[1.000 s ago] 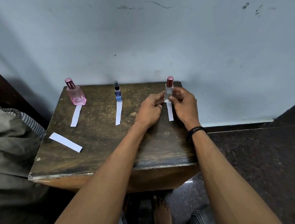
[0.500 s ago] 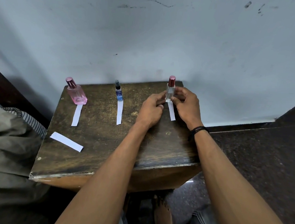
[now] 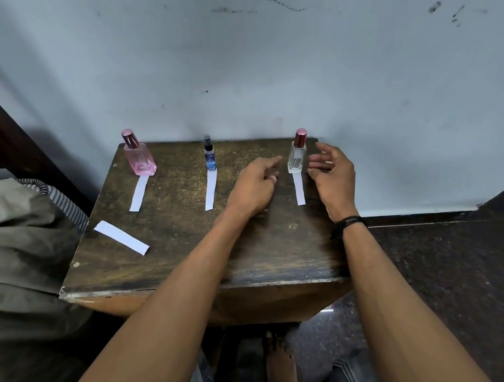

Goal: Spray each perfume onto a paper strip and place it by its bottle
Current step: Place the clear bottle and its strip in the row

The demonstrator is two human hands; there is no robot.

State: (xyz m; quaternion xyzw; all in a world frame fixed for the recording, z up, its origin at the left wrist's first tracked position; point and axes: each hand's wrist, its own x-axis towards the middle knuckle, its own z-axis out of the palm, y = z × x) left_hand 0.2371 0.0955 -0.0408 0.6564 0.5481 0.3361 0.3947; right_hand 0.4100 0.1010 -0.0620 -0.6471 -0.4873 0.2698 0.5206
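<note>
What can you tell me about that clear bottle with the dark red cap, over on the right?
The clear bottle is a small square flask of what looks like glass, see-through and seemingly colourless inside, topped by a shiny dark red cap. It stands upright at the table's far right corner, near the wall. A white paper strip starts at its base. The left hand and right hand flank it, open, not touching.

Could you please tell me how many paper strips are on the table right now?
4: one before the pink bottle at, one before the small blue bottle at, one before the clear bottle at, one spare lying near the table's left edge.
</note>
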